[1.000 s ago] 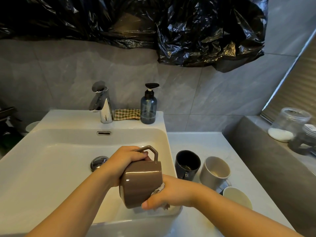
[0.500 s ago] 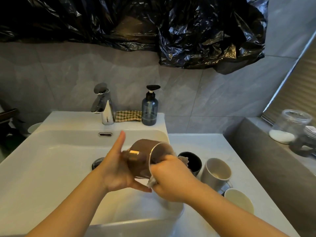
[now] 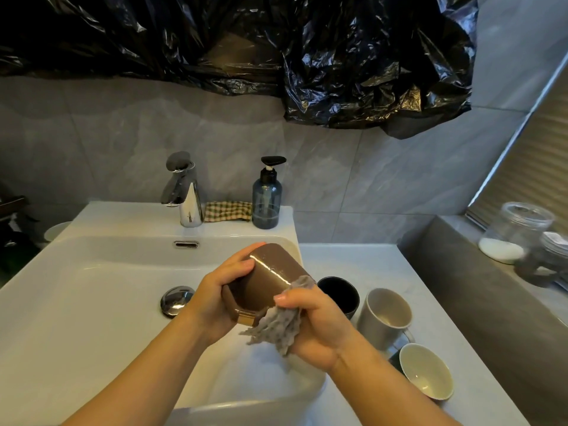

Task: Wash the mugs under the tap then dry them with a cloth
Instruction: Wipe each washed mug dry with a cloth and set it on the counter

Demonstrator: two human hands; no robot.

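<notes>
Above the sink [image 3: 92,219], the left hand [image 3: 215,298] grips a brown mug [image 3: 261,284], tilted with its base up and away; just right, the right hand [image 3: 322,329] clutches a cloth [image 3: 276,330] against it

Your left hand [image 3: 219,299] grips the brown mug [image 3: 264,278], fingers [image 3: 246,261] curled over its far end. Your right hand [image 3: 322,327] bunches the grey cloth [image 3: 276,329] and presses it against the mug's side. Both forearms are bare, angled inward, wrists close together.
</notes>
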